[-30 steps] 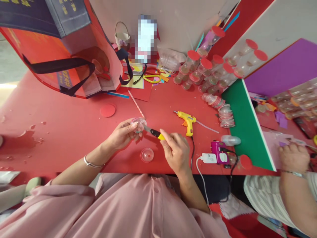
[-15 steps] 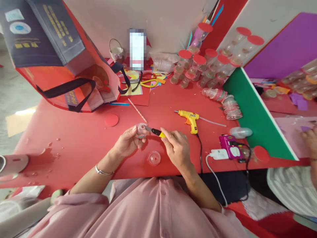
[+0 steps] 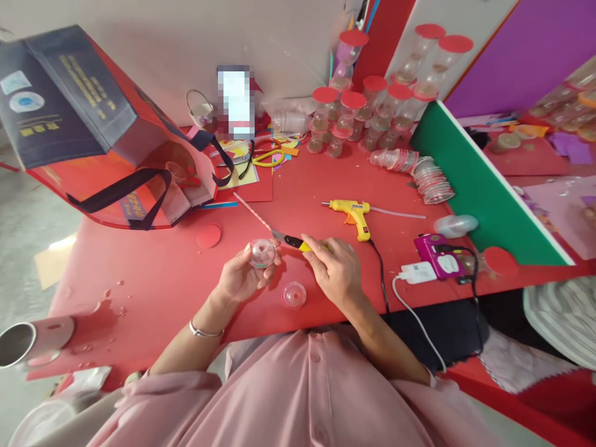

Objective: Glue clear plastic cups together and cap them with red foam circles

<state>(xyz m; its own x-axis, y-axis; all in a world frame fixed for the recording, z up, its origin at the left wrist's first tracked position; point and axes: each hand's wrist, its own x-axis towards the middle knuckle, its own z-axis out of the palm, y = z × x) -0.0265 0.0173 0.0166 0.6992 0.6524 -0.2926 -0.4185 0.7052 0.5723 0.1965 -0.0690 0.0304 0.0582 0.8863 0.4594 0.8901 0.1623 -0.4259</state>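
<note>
The left hand (image 3: 242, 274) pinches a clear plastic dome (image 3: 261, 256), round and glossy with a hole at its crown, thumb on the rim and fingers curled beneath; the right hand (image 3: 339, 267) is closed around the yellow handle of a knife (image 3: 294, 242), its flat metal blade at the dome's two o'clock; whether blade and dome touch, I cannot tell.

With the held dome as dial centre, a second clear dome (image 3: 293, 295) rests at five o'clock on the smooth red tabletop (image 3: 307, 186); a spiral-striped, slender stick (image 3: 251, 210) slants near twelve; a flat, matt red disc (image 3: 209, 235) lies towards ten, below a stiff, angular bag (image 3: 116, 136) with dark strap handles; a yellow plastic glue gun (image 3: 356, 217) lies at two, and ribbed, nested clear cups (image 3: 432, 180) farther out that way; waisted, red-capped containers (image 3: 342, 118) cluster at one; a metal mug (image 3: 51, 335) lies sideways at eight.
</note>
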